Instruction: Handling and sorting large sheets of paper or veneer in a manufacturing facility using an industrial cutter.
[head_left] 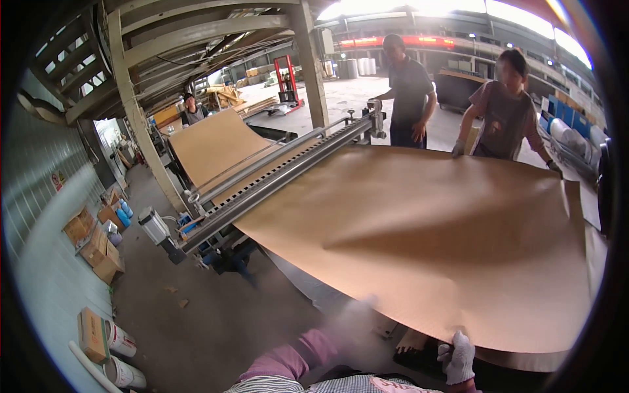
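The brown sheet (419, 216) lies ahead, extending rightward from the machine (282, 187). Your right hand (460, 359) grips its near edge; your left hand (354, 322), beside that edge, is too blurred to tell.

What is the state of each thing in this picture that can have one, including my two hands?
Brown sheet, spread out, its surface wavy and dented.
Right hand, gloved, gripping the sheet's near edge.
Left hand, near that edge, blurred; grip unclear.
Metal crossbar, in place, brown material showing on both sides.
Red light strip, lit.
Cardboard boxes, grouped by the wall.
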`<action>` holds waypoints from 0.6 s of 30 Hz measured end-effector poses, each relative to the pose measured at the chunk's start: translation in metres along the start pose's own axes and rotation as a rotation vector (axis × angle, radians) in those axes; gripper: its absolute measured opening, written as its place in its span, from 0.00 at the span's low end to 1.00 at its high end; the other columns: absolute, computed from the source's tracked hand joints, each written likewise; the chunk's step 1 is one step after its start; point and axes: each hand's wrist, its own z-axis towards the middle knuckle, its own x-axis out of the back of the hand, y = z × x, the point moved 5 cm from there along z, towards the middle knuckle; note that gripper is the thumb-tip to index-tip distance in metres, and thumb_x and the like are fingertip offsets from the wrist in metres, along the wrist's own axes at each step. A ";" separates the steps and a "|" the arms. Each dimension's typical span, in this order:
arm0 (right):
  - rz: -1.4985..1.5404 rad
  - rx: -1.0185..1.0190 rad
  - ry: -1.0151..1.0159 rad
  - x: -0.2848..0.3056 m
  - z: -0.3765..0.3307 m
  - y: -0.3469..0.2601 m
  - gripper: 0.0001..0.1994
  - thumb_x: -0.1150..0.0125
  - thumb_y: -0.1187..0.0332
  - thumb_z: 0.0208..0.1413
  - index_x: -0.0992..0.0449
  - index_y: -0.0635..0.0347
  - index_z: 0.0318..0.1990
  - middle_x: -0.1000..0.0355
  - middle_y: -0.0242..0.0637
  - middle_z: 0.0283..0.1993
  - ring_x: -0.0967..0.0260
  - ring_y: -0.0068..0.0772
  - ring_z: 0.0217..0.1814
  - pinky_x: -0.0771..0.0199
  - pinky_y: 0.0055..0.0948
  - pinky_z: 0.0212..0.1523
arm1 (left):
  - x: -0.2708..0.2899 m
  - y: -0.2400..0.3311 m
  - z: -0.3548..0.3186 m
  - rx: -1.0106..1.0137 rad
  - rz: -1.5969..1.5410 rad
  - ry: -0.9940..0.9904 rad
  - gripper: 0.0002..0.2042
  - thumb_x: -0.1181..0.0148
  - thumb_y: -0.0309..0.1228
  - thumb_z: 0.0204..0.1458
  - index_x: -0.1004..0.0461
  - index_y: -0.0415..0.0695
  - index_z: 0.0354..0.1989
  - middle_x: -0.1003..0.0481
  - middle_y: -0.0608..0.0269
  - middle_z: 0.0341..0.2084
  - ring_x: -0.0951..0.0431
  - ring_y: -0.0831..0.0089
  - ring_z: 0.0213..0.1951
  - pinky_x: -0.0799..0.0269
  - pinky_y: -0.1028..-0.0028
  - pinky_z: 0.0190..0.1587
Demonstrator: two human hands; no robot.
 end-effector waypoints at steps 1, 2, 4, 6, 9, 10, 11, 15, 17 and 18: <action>-0.043 0.028 -0.004 0.004 -0.006 -0.005 0.11 0.53 0.58 0.60 0.32 0.56 0.36 0.35 0.32 0.21 0.37 0.22 0.15 0.37 0.19 0.11 | 0.045 -0.017 0.027 0.076 0.044 0.137 0.18 0.41 0.33 0.50 0.29 0.39 0.47 0.28 0.58 0.45 0.31 0.67 0.48 0.36 0.64 0.54; -0.074 0.056 0.046 0.021 -0.009 -0.012 0.12 0.53 0.58 0.61 0.32 0.56 0.34 0.35 0.33 0.21 0.37 0.22 0.15 0.37 0.18 0.12 | 0.040 0.020 0.013 0.151 0.085 0.273 0.18 0.43 0.41 0.50 0.25 0.35 0.37 0.26 0.59 0.34 0.30 0.68 0.35 0.32 0.67 0.41; -0.104 0.088 -0.019 0.027 -0.025 -0.025 0.12 0.53 0.57 0.61 0.32 0.56 0.34 0.34 0.34 0.22 0.36 0.22 0.16 0.37 0.18 0.12 | 0.133 -0.010 0.060 0.045 0.011 0.391 0.09 0.38 0.27 0.46 0.26 0.40 0.36 0.25 0.56 0.35 0.24 0.61 0.33 0.26 0.62 0.40; -0.088 0.140 0.036 0.046 -0.022 -0.043 0.13 0.53 0.56 0.61 0.32 0.56 0.33 0.33 0.34 0.23 0.35 0.22 0.16 0.36 0.18 0.13 | 0.115 -0.001 0.062 0.164 -0.039 0.424 0.10 0.38 0.23 0.45 0.27 0.38 0.37 0.25 0.55 0.36 0.23 0.60 0.34 0.24 0.62 0.40; -0.106 0.047 0.045 0.059 -0.020 -0.059 0.14 0.52 0.57 0.59 0.31 0.61 0.36 0.32 0.37 0.22 0.35 0.25 0.17 0.34 0.24 0.16 | 0.132 -0.003 0.050 0.086 -0.040 0.427 0.13 0.39 0.20 0.45 0.28 0.36 0.41 0.25 0.53 0.36 0.22 0.59 0.37 0.24 0.63 0.41; -0.090 0.044 0.067 0.072 -0.023 -0.065 0.14 0.52 0.57 0.59 0.31 0.61 0.36 0.32 0.37 0.22 0.35 0.25 0.17 0.34 0.24 0.16 | 0.122 0.001 0.045 0.123 -0.054 0.480 0.13 0.40 0.20 0.45 0.28 0.35 0.42 0.25 0.52 0.37 0.22 0.59 0.38 0.24 0.63 0.43; -0.113 0.088 0.050 0.079 -0.026 -0.076 0.14 0.51 0.58 0.59 0.30 0.61 0.36 0.31 0.38 0.22 0.34 0.26 0.17 0.33 0.24 0.16 | 0.119 0.007 0.042 0.069 -0.052 0.480 0.15 0.38 0.21 0.44 0.28 0.35 0.43 0.25 0.50 0.37 0.23 0.59 0.37 0.25 0.63 0.43; -0.062 0.116 0.132 0.133 -0.030 -0.087 0.14 0.50 0.58 0.59 0.28 0.60 0.35 0.30 0.38 0.20 0.35 0.27 0.14 0.35 0.24 0.14 | 0.048 0.050 0.017 0.183 0.304 0.568 0.20 0.32 0.24 0.40 0.28 0.36 0.44 0.26 0.50 0.40 0.25 0.59 0.38 0.29 0.61 0.39; -0.027 0.114 0.211 0.148 -0.035 -0.095 0.13 0.50 0.59 0.59 0.29 0.59 0.32 0.32 0.35 0.19 0.37 0.24 0.12 0.39 0.22 0.11 | 0.046 0.043 0.023 0.162 0.271 0.537 0.21 0.32 0.25 0.40 0.29 0.36 0.45 0.26 0.50 0.41 0.25 0.59 0.39 0.29 0.60 0.40; -0.023 0.111 0.223 0.156 -0.034 -0.099 0.13 0.50 0.59 0.59 0.29 0.59 0.32 0.32 0.35 0.19 0.37 0.24 0.12 0.39 0.22 0.11 | 0.040 0.037 0.029 0.140 0.227 0.497 0.21 0.32 0.25 0.40 0.29 0.36 0.45 0.26 0.50 0.41 0.25 0.60 0.40 0.29 0.60 0.41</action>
